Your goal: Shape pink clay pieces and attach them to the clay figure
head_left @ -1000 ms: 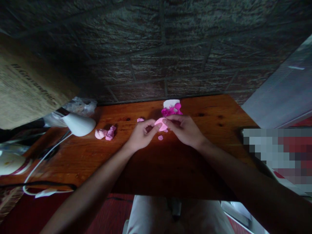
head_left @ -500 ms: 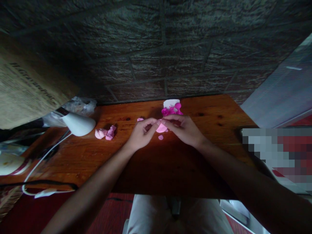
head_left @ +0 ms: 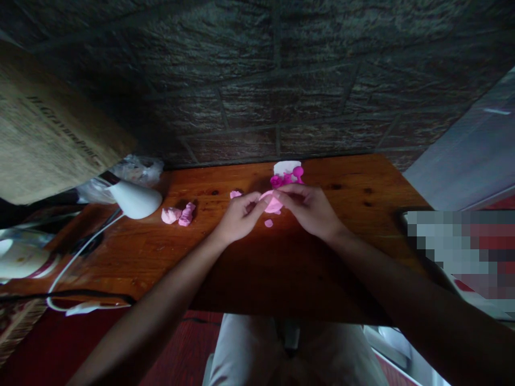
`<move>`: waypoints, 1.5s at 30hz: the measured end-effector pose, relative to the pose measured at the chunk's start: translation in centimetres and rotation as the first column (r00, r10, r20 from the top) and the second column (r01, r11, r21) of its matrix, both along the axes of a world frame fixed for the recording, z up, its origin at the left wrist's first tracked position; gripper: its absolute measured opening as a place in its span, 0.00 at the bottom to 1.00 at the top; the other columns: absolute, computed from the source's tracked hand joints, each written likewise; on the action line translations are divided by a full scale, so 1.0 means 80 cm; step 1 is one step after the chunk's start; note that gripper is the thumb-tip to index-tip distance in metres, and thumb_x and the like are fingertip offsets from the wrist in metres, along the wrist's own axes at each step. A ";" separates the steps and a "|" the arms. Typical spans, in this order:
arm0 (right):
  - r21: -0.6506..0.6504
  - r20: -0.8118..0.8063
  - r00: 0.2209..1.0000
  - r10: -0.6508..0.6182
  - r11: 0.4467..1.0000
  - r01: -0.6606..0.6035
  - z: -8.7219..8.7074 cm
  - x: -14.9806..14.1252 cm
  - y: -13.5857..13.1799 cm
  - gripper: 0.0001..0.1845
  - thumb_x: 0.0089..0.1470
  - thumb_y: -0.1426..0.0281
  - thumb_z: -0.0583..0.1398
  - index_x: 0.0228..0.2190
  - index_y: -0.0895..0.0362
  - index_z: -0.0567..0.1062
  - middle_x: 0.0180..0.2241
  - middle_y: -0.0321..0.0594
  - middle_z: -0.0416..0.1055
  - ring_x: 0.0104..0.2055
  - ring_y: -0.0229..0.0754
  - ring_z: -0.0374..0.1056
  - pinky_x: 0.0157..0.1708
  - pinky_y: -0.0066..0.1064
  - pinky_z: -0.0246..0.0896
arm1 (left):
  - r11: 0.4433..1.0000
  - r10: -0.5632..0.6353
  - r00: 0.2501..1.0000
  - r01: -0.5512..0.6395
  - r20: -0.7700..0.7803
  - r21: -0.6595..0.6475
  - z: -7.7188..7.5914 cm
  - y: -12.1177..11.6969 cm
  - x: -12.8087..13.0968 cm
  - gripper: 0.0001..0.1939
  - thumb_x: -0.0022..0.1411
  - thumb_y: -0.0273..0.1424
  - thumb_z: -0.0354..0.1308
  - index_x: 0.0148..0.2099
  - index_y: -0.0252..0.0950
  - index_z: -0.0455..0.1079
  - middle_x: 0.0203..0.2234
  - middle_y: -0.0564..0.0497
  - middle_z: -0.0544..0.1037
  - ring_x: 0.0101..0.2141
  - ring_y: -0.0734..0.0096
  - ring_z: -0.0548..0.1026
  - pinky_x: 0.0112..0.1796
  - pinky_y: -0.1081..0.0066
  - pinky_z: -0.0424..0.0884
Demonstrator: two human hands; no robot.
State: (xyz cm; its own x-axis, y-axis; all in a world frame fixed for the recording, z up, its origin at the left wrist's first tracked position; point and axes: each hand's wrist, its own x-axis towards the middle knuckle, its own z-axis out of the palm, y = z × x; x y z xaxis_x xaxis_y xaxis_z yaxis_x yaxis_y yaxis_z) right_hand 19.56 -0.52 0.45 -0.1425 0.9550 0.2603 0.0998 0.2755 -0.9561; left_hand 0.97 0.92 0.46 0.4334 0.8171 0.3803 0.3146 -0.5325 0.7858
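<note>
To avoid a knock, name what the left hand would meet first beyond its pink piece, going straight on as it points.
Probably the right hand, pinching the other side of that pink piece; depth there is unclear.

You have the wall point(head_left: 241, 96) behind the surface point(head_left: 382, 225). Near the middle of the back edge lies a card point(head_left: 287, 167) with cutouts point(head_left: 287, 178) at its front. Before these, your left grip point(head_left: 237, 219) and right grip point(head_left: 311, 210) have a piece point(head_left: 273, 202) between them; a disc point(head_left: 269, 223) lies nearer the front edge. To your left sit two lumps point(head_left: 178, 215), then the lamp point(head_left: 139, 201), with a bag point(head_left: 140, 169) behind it, toward the back left corner.
</note>
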 end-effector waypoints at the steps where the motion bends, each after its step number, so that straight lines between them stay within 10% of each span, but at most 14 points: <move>1: -0.021 -0.019 1.000 0.008 1.000 -0.008 0.000 0.000 0.000 0.19 0.54 0.51 0.67 0.35 0.53 0.83 0.34 0.39 0.82 0.36 0.45 0.76 0.39 0.37 0.73 | 1.000 0.002 1.000 -0.002 -0.012 0.005 -0.002 0.001 -0.001 0.25 0.70 0.47 0.54 0.25 0.36 0.61 0.19 0.58 0.59 0.22 0.77 0.58 0.24 0.73 0.55; 13: -0.105 -0.086 0.988 0.126 0.985 -0.134 -0.002 0.000 0.001 0.14 0.51 0.59 0.68 0.37 0.54 0.83 0.39 0.39 0.83 0.40 0.44 0.78 0.43 0.38 0.73 | 0.991 0.131 0.990 -0.131 0.049 -0.001 -0.004 0.002 -0.003 0.23 0.68 0.45 0.57 0.26 0.35 0.67 0.19 0.56 0.67 0.23 0.76 0.63 0.26 0.73 0.59; 23: -0.075 -0.051 0.999 0.009 0.997 -0.013 -0.004 0.002 0.003 0.14 0.50 0.63 0.68 0.38 0.56 0.82 0.38 0.42 0.82 0.37 0.45 0.77 0.42 0.38 0.72 | 0.998 0.030 0.971 -0.017 0.239 -0.053 -0.003 0.003 -0.003 0.17 0.64 0.36 0.65 0.53 0.34 0.74 0.34 0.49 0.82 0.33 0.73 0.78 0.37 0.73 0.73; 45: 0.137 0.117 0.993 0.034 0.989 -0.050 -0.003 0.003 -0.002 0.09 0.60 0.66 0.62 0.37 0.54 0.83 0.39 0.40 0.83 0.40 0.43 0.77 0.41 0.35 0.71 | 0.995 0.059 0.959 -0.033 0.278 -0.098 -0.004 0.006 -0.008 0.10 0.57 0.35 0.71 0.37 0.34 0.81 0.32 0.48 0.85 0.33 0.71 0.81 0.39 0.72 0.78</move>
State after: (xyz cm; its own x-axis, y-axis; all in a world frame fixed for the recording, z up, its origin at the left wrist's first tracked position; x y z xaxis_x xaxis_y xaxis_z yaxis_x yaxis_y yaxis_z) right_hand 19.84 -0.67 0.18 -0.2184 0.9028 0.3705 0.1914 0.4120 -0.8909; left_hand 0.37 1.42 0.12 0.2817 0.8703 0.4041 0.0974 -0.4449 0.8903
